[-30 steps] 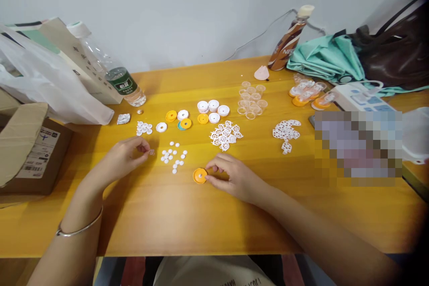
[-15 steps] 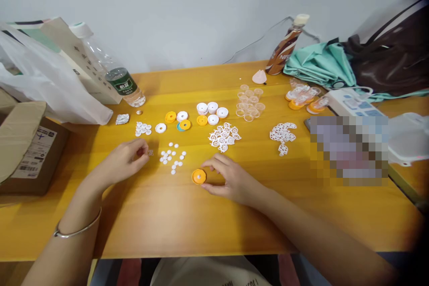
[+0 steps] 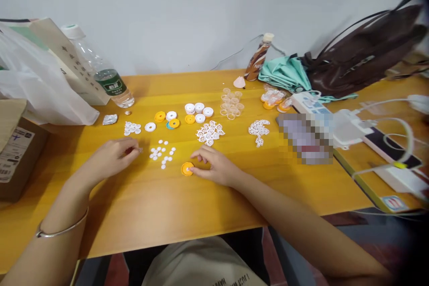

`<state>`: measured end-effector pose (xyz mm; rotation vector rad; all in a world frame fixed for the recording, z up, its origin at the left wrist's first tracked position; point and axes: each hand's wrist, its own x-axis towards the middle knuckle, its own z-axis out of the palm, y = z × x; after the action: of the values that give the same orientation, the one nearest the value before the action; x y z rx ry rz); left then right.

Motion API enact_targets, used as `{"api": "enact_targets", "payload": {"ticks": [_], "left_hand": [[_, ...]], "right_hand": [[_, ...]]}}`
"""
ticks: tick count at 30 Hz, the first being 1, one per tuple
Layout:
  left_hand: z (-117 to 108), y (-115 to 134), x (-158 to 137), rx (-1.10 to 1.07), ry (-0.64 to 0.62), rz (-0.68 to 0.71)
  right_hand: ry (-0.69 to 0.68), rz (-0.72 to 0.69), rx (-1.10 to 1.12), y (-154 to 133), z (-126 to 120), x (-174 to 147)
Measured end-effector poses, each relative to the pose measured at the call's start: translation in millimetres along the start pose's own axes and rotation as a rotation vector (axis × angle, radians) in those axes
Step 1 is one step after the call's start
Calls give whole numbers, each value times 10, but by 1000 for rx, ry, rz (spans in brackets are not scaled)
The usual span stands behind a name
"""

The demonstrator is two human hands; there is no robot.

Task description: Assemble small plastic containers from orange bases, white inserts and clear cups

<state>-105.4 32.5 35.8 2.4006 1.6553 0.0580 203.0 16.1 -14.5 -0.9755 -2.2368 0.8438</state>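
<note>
My right hand rests on the table with thumb and fingers apart. Its thumb tip presses on the middle of a round orange plastic disc, which has a raised rim and a small white part at its centre. To the left, my left hand is closed, thumb and forefinger drawn together beside some tiny pale pieces; what the fingertips hold is hidden. Small white round caps lie scattered between the hands. Beyond my right hand is a pile of white openwork pieces.
White rings, orange rings and clear cups stand farther back. A water bottle, cardboard box, coffee bottle, blurred-out flat object, brown bag and power strips with cables flank the work area.
The view has turned right, showing more of the bag and cables. My right thumb has moved onto the orange disc's middle. My left thumb and forefinger have come closer together.
</note>
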Motion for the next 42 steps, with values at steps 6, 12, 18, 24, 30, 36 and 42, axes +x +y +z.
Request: {"api": "enact_targets", "payload": {"ticks": [6,12,18,24,30,36,42], "left_hand": [[59,-69,-1,97,89,-34],[62,-70,6,67,104,-41],[6,24,-17,84,115,-44],[-27,72,-14,45,158,-4],[35,3,40,49,173,49],[58,-13,50,59,186,100],[97,-40,56,31,191,104]], "right_hand": [[121,43,63,13,46,-4],[191,67,77,43,62,3],[200,48,54,33,66,-11],[172,27,17,18,66,-17],[76,-35,-91,-77,42,-39],[2,-67,-245,-119,49,-50],[3,-70,-280,-121,59,-44]]}}
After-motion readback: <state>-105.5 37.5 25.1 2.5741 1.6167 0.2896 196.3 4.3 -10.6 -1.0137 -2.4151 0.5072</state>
